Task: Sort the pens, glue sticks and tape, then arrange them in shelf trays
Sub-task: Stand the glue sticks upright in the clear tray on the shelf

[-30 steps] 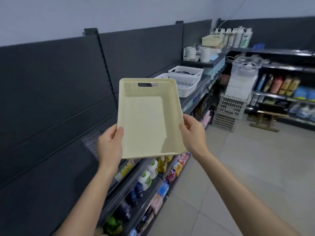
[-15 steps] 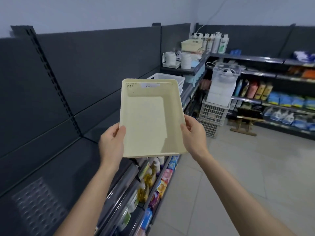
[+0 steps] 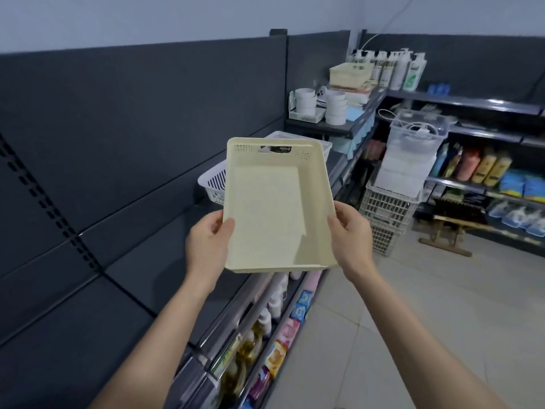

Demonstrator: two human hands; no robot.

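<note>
Dark shelving point(image 3: 141, 137) is running along your left, and a tiled floor point(image 3: 413, 305) is stretching away on your right. You are gripping one cream tray point(image 3: 274, 208) in both hands, your left hand point(image 3: 206, 246) clasping its left rim and your right hand point(image 3: 351, 240) its right rim, holding it in the air. Two white baskets point(image 3: 213, 184) are sitting on the shelving just behind it.

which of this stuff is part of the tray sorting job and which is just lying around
For the job: cream tray, held by left hand and right hand; likely the white basket behind it.
Just lying about: pump bottles, stacked crates, clear box.
</note>
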